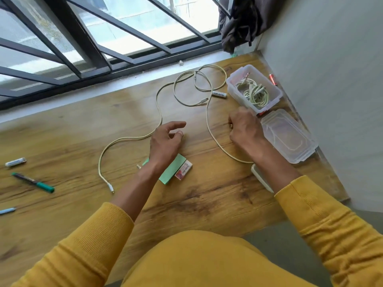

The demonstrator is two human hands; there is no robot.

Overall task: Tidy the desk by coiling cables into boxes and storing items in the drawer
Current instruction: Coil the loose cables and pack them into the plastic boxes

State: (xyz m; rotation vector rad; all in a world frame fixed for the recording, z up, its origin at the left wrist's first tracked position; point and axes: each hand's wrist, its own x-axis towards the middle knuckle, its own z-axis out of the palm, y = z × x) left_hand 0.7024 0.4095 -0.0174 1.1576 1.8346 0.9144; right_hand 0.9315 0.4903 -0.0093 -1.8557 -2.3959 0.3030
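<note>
Head view. Partly done, by the look of it: one pale braided cable (256, 93) already coiled inside the clear rectangular plastic box (275, 92) at two o'clock on the wood-grain desk (207, 199), lid off. Clear plastic lid (287, 136) lying just beside that box, toward three o'clock.

Left to do, judging from the layout: a long cream-coloured cable (159, 112) sprawled in loose loops from twelve o'clock down to seven o'clock, plug end (110, 188) lying free on the wood. Not yet coiled or boxed. A white flat charger block (261, 179) at four o'clock, mostly hidden under the right forearm.

Left hand (165, 141) hovering near centre, fingers spread and loosely curved, gripping nothing, close beside the cable's middle run. Right hand (245, 129) at two o'clock from centre, fingers curled under; whether pinching the cable or nothing cannot be told.

Small items scattered, probably bound for the drawer, which is out of sight: green sticky-note pad (174, 168) and small red-and-white eraser box (184, 170) below the left wrist, white battery (219, 94) at one o'clock, another white battery (15, 162) and green-capped marker (33, 182) at nine o'clock, light blue pen (7, 210) at eight o'clock, small red battery (273, 79) behind the box.
</note>
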